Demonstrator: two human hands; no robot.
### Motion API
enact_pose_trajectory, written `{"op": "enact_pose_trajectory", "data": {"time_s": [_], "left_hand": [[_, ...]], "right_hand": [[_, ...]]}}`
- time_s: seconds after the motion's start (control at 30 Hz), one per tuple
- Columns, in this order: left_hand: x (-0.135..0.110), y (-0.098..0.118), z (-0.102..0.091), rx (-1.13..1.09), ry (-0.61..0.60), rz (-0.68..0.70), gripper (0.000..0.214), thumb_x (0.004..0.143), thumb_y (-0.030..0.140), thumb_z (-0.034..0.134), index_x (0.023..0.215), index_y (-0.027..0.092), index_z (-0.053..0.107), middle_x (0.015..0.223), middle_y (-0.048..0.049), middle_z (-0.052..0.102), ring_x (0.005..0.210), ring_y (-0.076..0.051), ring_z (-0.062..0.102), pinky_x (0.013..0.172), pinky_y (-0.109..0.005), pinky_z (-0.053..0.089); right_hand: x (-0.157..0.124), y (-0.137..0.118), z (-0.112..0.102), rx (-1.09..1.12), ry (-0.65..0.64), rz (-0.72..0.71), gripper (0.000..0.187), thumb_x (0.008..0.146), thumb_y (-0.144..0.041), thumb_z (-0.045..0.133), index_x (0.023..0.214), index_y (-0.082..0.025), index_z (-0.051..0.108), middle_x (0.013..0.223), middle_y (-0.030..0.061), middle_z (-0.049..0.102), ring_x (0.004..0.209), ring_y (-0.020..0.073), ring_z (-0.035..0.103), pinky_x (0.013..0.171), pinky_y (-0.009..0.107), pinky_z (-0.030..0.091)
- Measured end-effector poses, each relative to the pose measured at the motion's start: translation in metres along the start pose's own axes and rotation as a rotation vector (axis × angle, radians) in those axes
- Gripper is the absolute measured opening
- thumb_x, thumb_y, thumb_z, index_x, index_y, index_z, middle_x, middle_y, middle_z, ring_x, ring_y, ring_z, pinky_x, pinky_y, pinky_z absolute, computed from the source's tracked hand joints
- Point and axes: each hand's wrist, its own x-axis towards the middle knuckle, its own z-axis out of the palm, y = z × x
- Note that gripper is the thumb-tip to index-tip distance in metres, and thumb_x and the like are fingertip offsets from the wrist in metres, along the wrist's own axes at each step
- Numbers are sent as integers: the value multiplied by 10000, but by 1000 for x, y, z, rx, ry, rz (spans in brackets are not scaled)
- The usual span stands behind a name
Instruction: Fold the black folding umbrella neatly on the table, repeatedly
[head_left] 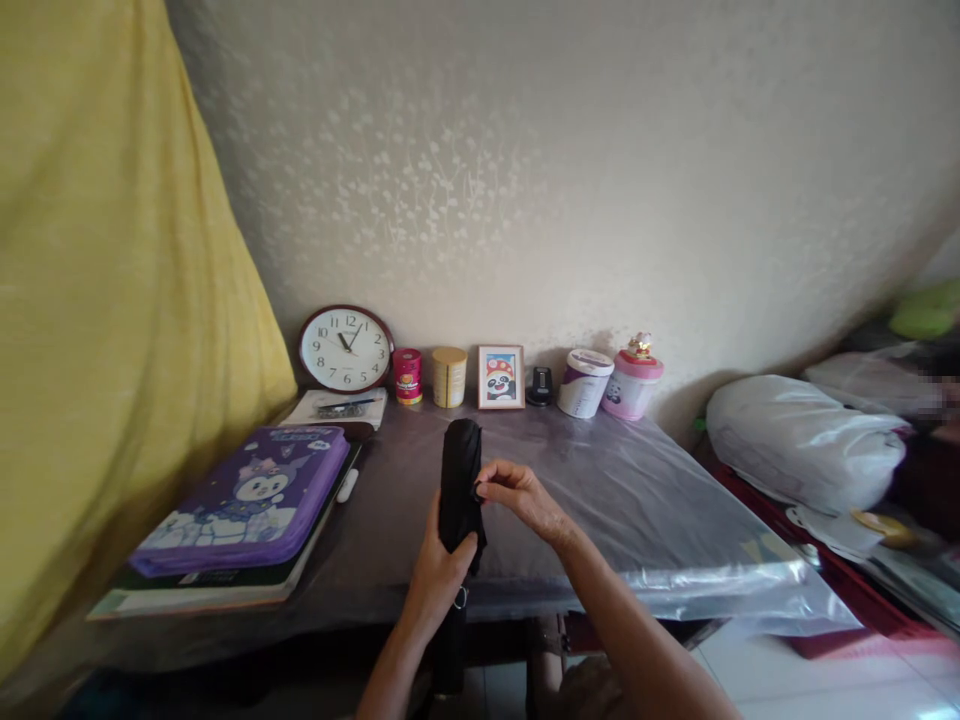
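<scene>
A folded black umbrella (460, 470) is held upright over the front part of the table. My left hand (442, 570) is wrapped around its lower part, thumb across the front. At the umbrella's right side, my right hand (517, 495) pinches a small dark bit, perhaps the end of its strap, between thumb and fingertips. Below my left hand a metal ring (460, 598) shows, and a dark length hangs under it. The umbrella's far side is hidden.
A plastic-covered table (600, 510) stands against the wall. Along its back are a wall clock (346, 348), several tins and tubs, and a framed panda picture (501, 377). A purple zip case (247, 500) lies on books at left. A yellow curtain (112, 300) hangs left; bags (802, 440) sit right.
</scene>
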Motion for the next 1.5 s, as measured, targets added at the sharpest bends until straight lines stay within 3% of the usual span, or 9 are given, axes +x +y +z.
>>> {"op": "enact_pose_trajectory", "data": {"time_s": [0.1,0.3,0.43,0.73,1.0,1.1,1.2,1.3,1.5], "left_hand": [[-4,-3,3,65,-63,76,667,729,210,565,1349,237,318,1242,-60,550,1151,-212,507,978,-354,372],[-8,-16,7,303,-48,78,766,735,249,568,1408,185,207,1263,-131,530,1138,-265,519,937,-390,395],[-9,-19,7,376,-30,91,770,726,256,573,1406,199,218,1289,-131,508,1163,-269,500,940,-383,395],[-13,-17,12,410,-32,119,700,748,273,552,1383,190,271,1318,-130,484,1176,-272,488,945,-394,394],[-11,-16,16,104,-61,-19,696,759,376,570,1368,172,300,1160,-105,610,1080,-247,568,908,-395,446],[-12,-19,20,153,7,47,697,764,337,560,1380,175,277,1230,-119,565,1126,-253,536,929,-411,436],[-16,-21,24,297,34,184,701,762,296,547,1389,176,257,1320,-136,482,1193,-263,477,955,-425,416],[-21,-23,27,414,19,279,692,779,292,520,1397,176,233,1345,-151,448,1191,-276,477,925,-424,440],[-22,-19,25,403,-23,274,713,776,359,543,1398,214,227,1315,-153,460,1149,-305,505,872,-442,467]], "right_hand": [[1,3,2,-23,1,-13,191,683,-360,677,732,-187,615,643,-40,564,590,89,511,626,220,439],[0,11,4,-102,-109,-34,180,726,-367,632,783,-196,625,846,5,642,690,105,553,636,219,457],[0,12,7,-223,-135,-34,147,779,-336,575,796,-197,617,711,-16,608,606,96,527,590,209,442],[1,15,16,-827,54,-312,77,785,-173,563,824,-213,617,889,19,569,786,122,555,726,237,434],[-3,18,27,-1116,364,-307,207,755,-381,615,853,-206,564,957,72,568,935,224,530,826,360,419],[1,22,27,-1014,568,-222,561,671,-472,662,1118,-175,498,1198,154,498,1110,314,464,903,462,374],[8,26,27,-723,610,3,772,650,-508,649,1263,-128,373,1221,190,495,1107,311,497,879,432,411],[14,28,27,-438,643,186,741,630,-511,655,1212,-126,405,1040,134,608,967,261,584,825,372,452],[20,29,25,-88,745,131,579,590,-431,712,1051,-161,488,917,62,643,809,190,618,711,282,495]]}}
